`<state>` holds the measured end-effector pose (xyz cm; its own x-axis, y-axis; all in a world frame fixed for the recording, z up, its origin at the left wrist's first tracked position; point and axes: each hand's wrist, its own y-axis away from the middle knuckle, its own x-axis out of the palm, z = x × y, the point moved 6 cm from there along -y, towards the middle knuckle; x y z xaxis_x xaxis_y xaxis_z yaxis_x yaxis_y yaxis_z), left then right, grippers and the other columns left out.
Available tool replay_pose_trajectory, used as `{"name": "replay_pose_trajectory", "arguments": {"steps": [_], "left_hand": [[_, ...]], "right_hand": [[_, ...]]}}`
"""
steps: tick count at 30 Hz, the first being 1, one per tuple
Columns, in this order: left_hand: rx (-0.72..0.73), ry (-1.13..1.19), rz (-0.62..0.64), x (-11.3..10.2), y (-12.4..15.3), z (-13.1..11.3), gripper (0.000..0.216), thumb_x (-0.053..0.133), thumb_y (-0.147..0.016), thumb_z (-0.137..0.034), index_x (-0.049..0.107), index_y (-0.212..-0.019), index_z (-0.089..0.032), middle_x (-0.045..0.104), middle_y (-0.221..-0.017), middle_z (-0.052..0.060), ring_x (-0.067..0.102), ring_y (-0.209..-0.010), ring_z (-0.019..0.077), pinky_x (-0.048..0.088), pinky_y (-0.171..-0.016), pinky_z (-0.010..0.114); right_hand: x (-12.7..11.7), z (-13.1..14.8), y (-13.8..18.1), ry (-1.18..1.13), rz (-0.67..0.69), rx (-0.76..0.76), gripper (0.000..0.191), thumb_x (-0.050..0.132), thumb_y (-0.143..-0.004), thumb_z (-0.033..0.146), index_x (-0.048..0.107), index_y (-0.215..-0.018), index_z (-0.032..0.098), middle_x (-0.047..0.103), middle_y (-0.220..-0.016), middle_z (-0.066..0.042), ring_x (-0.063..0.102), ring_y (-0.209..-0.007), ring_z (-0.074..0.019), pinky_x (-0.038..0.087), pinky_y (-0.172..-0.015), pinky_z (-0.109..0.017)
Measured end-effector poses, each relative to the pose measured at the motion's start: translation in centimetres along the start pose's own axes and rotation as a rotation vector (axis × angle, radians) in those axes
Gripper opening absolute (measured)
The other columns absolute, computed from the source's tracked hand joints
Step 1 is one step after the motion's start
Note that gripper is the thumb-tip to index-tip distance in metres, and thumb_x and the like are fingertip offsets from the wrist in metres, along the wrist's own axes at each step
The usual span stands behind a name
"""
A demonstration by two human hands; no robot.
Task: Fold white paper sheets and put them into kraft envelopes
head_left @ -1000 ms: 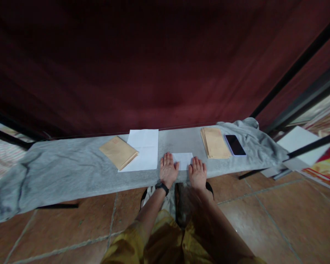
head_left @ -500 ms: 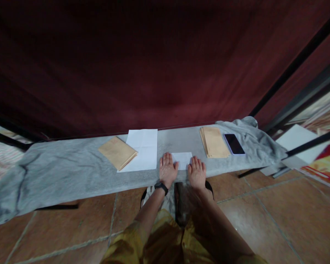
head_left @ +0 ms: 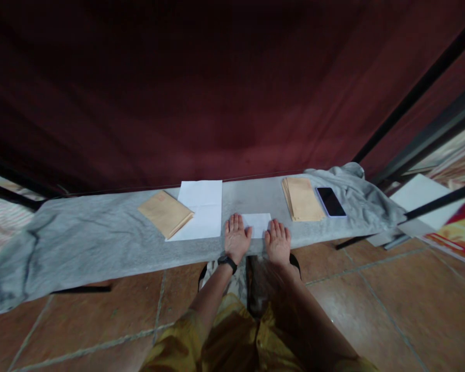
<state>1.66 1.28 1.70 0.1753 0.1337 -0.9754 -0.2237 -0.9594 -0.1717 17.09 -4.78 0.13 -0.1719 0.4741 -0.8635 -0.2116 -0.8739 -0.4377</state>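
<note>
A single head-worn camera looks forward and steeply down from above, fairly close, onto the long grey cloth-covered counter (head_left: 101,243) and the brown tiled floor (head_left: 372,320) beneath.

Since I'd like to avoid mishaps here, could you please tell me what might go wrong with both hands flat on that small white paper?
1. The left hand and right hand rest flat on the small white paper near the front rim. The loose grey cloth beneath could slide or wrinkle, skewing the paper.
2. The phone lies beside the stack of brown envelopes, next to rumpled cloth. A tug on the cloth might shift it toward the edge.
</note>
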Motion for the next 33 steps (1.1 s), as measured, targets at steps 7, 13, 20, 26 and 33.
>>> {"name": "replay_pose_trajectory", "arguments": {"steps": [7,13,20,26,33], "left_hand": [[0.0,0.018,-0.009,-0.13,0.02,-0.01,0.066,0.032,-0.1,-0.046,0.038,-0.151,-0.005,0.036,-0.158,0.017,0.03,-0.149,0.0255,0.02,-0.123,0.043],[-0.009,0.019,0.012,-0.21,-0.02,-0.03,0.066,0.035,-0.099,-0.045,0.037,-0.151,-0.006,0.037,-0.158,0.016,0.03,-0.149,0.0259,0.02,-0.123,0.043],[-0.004,0.011,0.018,0.01,-0.01,0.03,0.065,0.033,-0.1,-0.045,0.037,-0.152,-0.007,0.036,-0.158,0.016,0.028,-0.149,0.0254,0.019,-0.123,0.044],[0.0,0.013,0.015,-0.22,0.02,-0.07,0.065,0.032,-0.1,-0.045,0.037,-0.151,-0.005,0.035,-0.158,0.016,0.028,-0.149,0.0254,0.018,-0.123,0.043],[-0.003,0.003,0.015,-0.24,0.04,-0.07,0.064,0.032,-0.1,-0.046,0.037,-0.152,-0.009,0.037,-0.158,0.015,0.029,-0.149,0.0247,0.018,-0.124,0.044]], "right_hand": [[0.11,0.01,0.0,0.003,0.014,0.0,0.051,0.031,-0.103,0.032,0.046,-0.146,0.009,0.052,-0.147,-0.018,0.042,-0.137,-0.0309,0.027,-0.113,-0.052],[0.09,-0.04,-0.06,0.009,0.018,-0.004,0.051,0.03,-0.103,0.031,0.047,-0.145,0.008,0.051,-0.148,-0.018,0.043,-0.136,-0.0301,0.026,-0.114,-0.05],[0.06,-0.07,-0.03,-0.019,0.022,-0.002,0.051,0.031,-0.103,0.031,0.046,-0.146,0.008,0.05,-0.148,-0.02,0.041,-0.138,-0.0298,0.026,-0.114,-0.053],[0.18,-0.1,0.0,-0.03,0.027,0.002,0.051,0.031,-0.103,0.031,0.045,-0.147,0.009,0.051,-0.148,-0.019,0.042,-0.138,-0.03,0.026,-0.114,-0.052],[0.21,-0.13,0.08,-0.037,0.03,0.013,0.051,0.032,-0.103,0.03,0.046,-0.146,0.008,0.049,-0.149,-0.019,0.041,-0.138,-0.0299,0.025,-0.115,-0.052]]}}
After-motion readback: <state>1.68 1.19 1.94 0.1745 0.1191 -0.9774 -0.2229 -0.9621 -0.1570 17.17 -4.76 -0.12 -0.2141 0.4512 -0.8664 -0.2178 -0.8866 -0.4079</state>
